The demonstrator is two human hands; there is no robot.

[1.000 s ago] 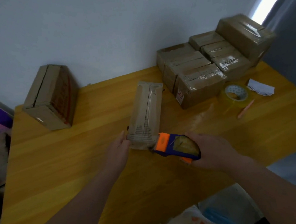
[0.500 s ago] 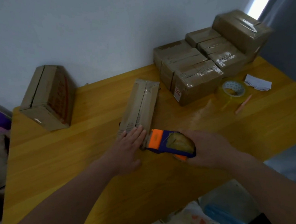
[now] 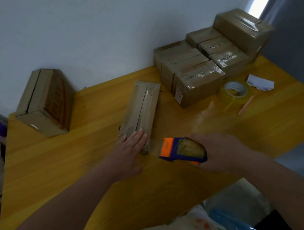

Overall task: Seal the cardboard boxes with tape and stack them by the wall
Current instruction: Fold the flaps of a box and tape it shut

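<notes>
Now L hand [image 3: 130,151] flat on slim cardboard box [image 3: 142,104].

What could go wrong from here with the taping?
1. The left hand only presses flat on the near end of the narrow box. A pull on the tape dispenser, gripped by the right hand, might slide or swivel the box on the table.
2. The dispenser's orange front sits close to the left hand's fingers; a slip could catch them.
</notes>
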